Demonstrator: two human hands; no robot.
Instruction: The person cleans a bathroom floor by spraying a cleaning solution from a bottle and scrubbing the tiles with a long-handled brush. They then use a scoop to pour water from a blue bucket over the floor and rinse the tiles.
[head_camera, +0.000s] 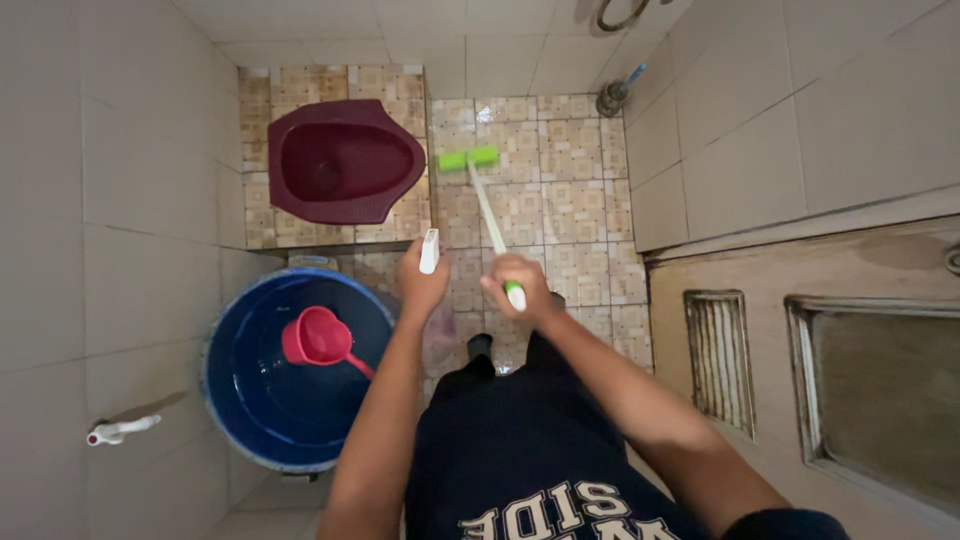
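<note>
Beside the blue bucket (262, 420), right hand (518, 282) grips brush (484, 196).

Green floor brush (468, 159) in right hand (517, 285)

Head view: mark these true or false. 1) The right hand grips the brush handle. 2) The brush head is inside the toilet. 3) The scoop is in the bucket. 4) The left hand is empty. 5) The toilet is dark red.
1) True: the right hand is closed on the end of the brush handle.
2) False: the green brush head rests on the floor tiles, right of the toilet.
3) True: the pink scoop sits in the blue bucket.
4) False: the left hand holds a small white bottle.
5) True: the squat toilet is dark red.
</note>
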